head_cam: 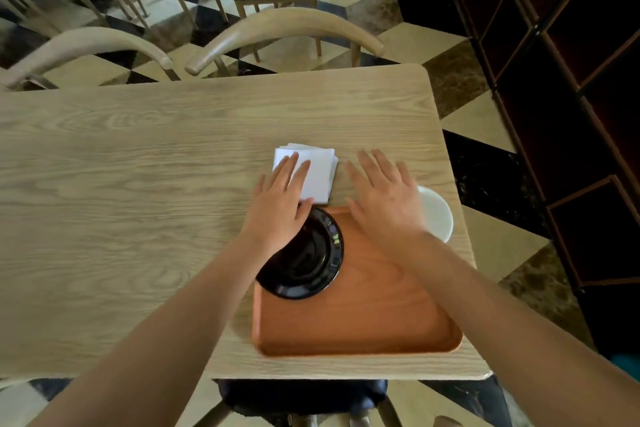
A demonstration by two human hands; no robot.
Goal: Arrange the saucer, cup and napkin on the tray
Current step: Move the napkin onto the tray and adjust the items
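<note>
An orange wooden tray (360, 322) lies at the table's near right. A black saucer (306, 258) rests in the tray's far left corner. Just beyond the tray, white folded napkins (318, 172) lie in a small stack on the table. A white cup (437, 213) stands on the table to the right of the tray, partly hidden by my right hand. My left hand (280, 204) is open, its fingers spread flat over the napkins' left part and its palm above the saucer's far edge. My right hand (384, 198) hovers open over the tray's far edge, holding nothing.
The light wooden table (138, 201) ends just right of the cup and tray. Two curved wooden chair backs (284, 31) stand at its far side. A dark shelving unit (571, 80) lines the right. A dark-cushioned chair (304, 399) sits below the near edge.
</note>
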